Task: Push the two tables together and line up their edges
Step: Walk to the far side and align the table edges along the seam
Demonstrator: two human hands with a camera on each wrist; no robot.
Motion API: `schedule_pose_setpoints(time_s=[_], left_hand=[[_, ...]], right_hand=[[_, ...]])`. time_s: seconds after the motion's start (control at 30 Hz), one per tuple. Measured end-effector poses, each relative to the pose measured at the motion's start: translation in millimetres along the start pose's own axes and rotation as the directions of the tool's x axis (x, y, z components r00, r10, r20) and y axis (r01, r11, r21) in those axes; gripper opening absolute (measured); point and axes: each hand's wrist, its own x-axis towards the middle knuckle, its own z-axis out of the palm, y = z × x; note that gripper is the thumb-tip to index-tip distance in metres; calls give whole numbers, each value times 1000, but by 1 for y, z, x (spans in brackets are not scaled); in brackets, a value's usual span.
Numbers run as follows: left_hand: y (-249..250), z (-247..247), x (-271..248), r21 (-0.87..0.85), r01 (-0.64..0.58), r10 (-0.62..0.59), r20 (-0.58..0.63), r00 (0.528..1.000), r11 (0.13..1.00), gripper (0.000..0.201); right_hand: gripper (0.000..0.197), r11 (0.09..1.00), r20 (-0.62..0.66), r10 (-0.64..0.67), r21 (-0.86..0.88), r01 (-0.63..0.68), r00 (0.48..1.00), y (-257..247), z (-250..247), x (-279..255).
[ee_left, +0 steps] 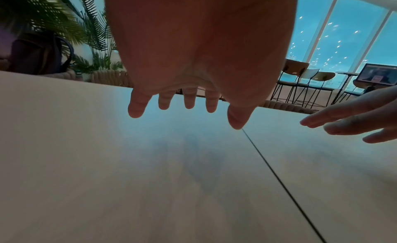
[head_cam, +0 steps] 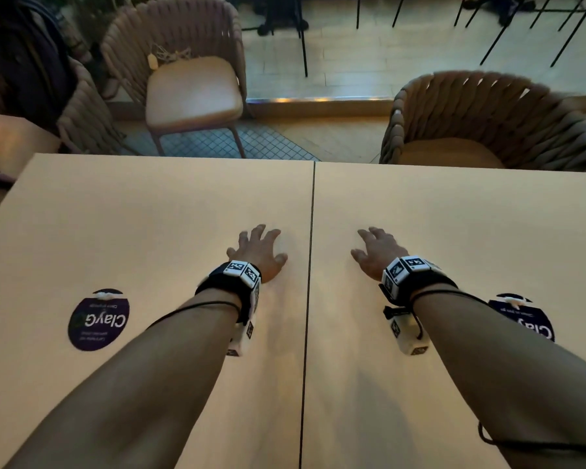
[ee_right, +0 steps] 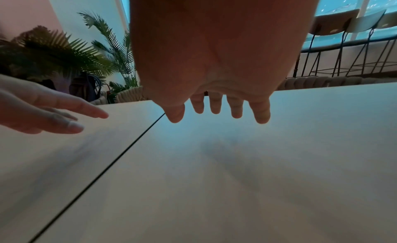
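Observation:
Two pale wooden tables stand side by side, the left table and the right table, with only a thin dark seam between them. Their far edges nearly line up; the left one sits a touch farther away. My left hand hovers just above the left table near the seam, fingers spread and relaxed, holding nothing. My right hand hovers the same way over the right table. The wrist views show the left hand and the right hand a little above the tabletops.
A round purple sticker lies on the left table, another sticker on the right one. Two woven chairs stand beyond the far edges. A dark bag hangs at the far left. Bar stools line the window.

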Motion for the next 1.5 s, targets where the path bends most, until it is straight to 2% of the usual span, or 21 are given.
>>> schedule_pose_setpoints(time_s=[0.27, 0.37, 0.53, 0.6, 0.7, 0.8, 0.9, 1.03, 1.27, 1.5], left_hand=[[26, -54, 78, 18, -56, 58, -103, 993, 998, 65], [34, -65, 110, 46, -75, 80, -118, 990, 996, 65], [47, -70, 159, 11, -87, 88, -51, 995, 996, 72], [53, -71, 177, 1, -101, 101, -37, 994, 995, 75], [52, -73, 201, 76, -88, 91, -27, 996, 993, 77], [50, -71, 225, 148, -37, 32, 34, 999, 988, 81], [51, -71, 229, 174, -6, -6, 68, 998, 985, 85], [60, -75, 224, 204, -9, -1, 49, 999, 979, 82], [63, -73, 224, 175, -5, -2, 43, 999, 984, 79], [66, -66, 221, 161, 12, -19, 42, 999, 987, 80]], right_hand=[[52, 999, -188, -21, 34, 28, 982, -29, -48, 64], [49, 999, -208, -13, 32, 20, 978, -36, -58, 95], [49, 1000, -237, -3, -11, 1, 971, -45, -65, 147], [51, 1000, -243, -7, -30, 0, 970, -45, -70, 166], [51, 999, -184, 17, -36, -24, 983, -42, -79, 193], [49, 997, -113, 53, -55, -60, 992, -30, -79, 213], [48, 996, -119, 67, -49, -73, 991, -26, -74, 223], [45, 995, -168, 93, -21, -98, 981, -26, -69, 227], [43, 997, -195, 66, -15, -71, 979, -26, -66, 227], [49, 1000, -170, 14, -20, -18, 985, -35, -61, 221]])
